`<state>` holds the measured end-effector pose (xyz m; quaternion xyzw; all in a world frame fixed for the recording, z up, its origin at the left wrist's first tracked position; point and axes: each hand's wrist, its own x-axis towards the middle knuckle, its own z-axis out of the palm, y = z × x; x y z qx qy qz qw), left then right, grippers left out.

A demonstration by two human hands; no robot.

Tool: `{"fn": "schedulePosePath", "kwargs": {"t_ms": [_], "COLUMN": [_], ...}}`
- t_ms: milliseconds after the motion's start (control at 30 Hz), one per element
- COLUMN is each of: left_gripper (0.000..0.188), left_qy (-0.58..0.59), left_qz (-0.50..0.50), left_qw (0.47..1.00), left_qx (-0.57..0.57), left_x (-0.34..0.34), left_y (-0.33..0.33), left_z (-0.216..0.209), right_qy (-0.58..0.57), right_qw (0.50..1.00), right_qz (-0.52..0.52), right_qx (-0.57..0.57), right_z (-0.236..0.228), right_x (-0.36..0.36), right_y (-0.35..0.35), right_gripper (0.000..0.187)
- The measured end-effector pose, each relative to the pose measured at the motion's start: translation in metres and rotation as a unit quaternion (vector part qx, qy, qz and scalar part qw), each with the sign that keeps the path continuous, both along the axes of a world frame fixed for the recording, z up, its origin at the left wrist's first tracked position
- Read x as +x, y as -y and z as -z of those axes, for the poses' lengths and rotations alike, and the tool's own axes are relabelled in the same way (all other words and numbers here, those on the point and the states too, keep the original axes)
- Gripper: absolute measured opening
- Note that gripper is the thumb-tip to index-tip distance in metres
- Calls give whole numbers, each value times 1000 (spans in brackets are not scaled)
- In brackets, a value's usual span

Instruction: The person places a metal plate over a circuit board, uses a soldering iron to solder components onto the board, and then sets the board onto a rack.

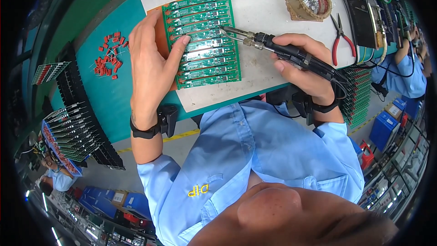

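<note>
A green panel of several slim circuit boards (pixel 207 72) lies on an orange-brown base (pixel 160 34). My left hand (pixel 152 61) steadies its left side, thumb pressed on the boards and fingers along the edge of the base. In my right hand (pixel 307 57) is a black soldering iron (pixel 291 53), held like a pen. Its metal tip and a thin guide tube beside it point left, reaching the panel's right half near the middle rows. Whether the tip touches a joint is too small to tell.
Loose red components (pixel 108 59) lie on the green mat at left. A round tan pot (pixel 309 1) with silvery contents and red-handled pliers (pixel 340 38) stand right of the white sheet (pixel 268 11). Stacked green boards (pixel 357 93) sit at right. A co-worker's blue sleeve (pixel 407 75) shows beyond.
</note>
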<state>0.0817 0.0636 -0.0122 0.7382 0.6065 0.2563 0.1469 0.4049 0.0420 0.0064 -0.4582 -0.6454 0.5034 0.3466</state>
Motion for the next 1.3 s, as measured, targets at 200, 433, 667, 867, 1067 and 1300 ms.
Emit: {"fn": "schedulePosePath", "kwargs": {"t_ms": [200, 433, 667, 867, 1067, 1300], "left_gripper": [68, 67, 64, 67, 68, 68], "left_qy": [4, 5, -25, 1, -1, 1], "left_qz": [3, 0, 4, 3, 9, 8], "left_qw": [1000, 1000, 999, 1000, 1000, 1000], "left_qx": [2, -3, 27, 3, 9, 9], "left_x": [-1, 0, 0, -1, -1, -1], "left_y": [0, 0, -1, 0, -1, 0], "left_z": [0, -1, 0, 0, 0, 2], "right_qy": [1, -27, -42, -24, -16, -19], "right_qw": [1000, 999, 999, 999, 999, 999], "right_qz": [-3, 15, 28, 39, 26, 36], "right_qx": [0, -18, -11, -7, 26, 14], "right_z": [1, 6, 7, 4, 8, 7], "right_x": [1, 1, 4, 0, 0, -3], "right_y": [-2, -1, 1, 0, -3, -5], "right_gripper": [42, 43, 43, 43, 42, 41]}}
